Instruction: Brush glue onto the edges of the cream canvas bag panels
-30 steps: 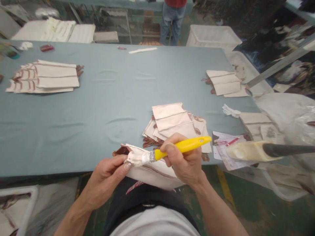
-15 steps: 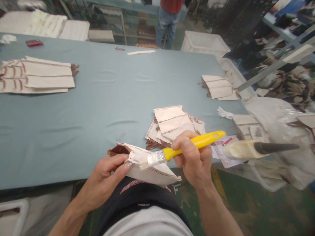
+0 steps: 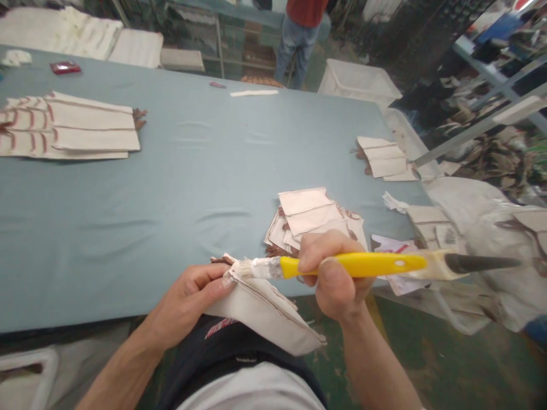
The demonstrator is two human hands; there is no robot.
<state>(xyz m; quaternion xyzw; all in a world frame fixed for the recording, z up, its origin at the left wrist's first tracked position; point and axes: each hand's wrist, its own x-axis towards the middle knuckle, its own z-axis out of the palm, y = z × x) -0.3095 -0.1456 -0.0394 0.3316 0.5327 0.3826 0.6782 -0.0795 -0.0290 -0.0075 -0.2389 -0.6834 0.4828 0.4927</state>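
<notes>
My left hand (image 3: 192, 302) pinches the upper left end of a cream fabric piece (image 3: 265, 313) with brown edging, held over the near table edge. My right hand (image 3: 337, 273) is closed round the yellow handle of a paintbrush (image 3: 354, 265). The brush's pale bristles touch the fabric right beside my left fingertips. Just behind my right hand lies a pile of similar cream pieces (image 3: 307, 210) with brown trim, partly hidden by that hand.
More cream pieces lie on the blue-green table (image 3: 192, 182) at the left (image 3: 94, 122) and right (image 3: 382, 156). A dark-tipped container (image 3: 444, 265) stands at the right edge. White bins (image 3: 359, 80) and a person (image 3: 299, 40) are beyond the far edge.
The brush has swung level and its bristles have moved left to the fabric's end by my left fingers. The fabric has tilted, its right end now lower. The view has shifted slightly.
</notes>
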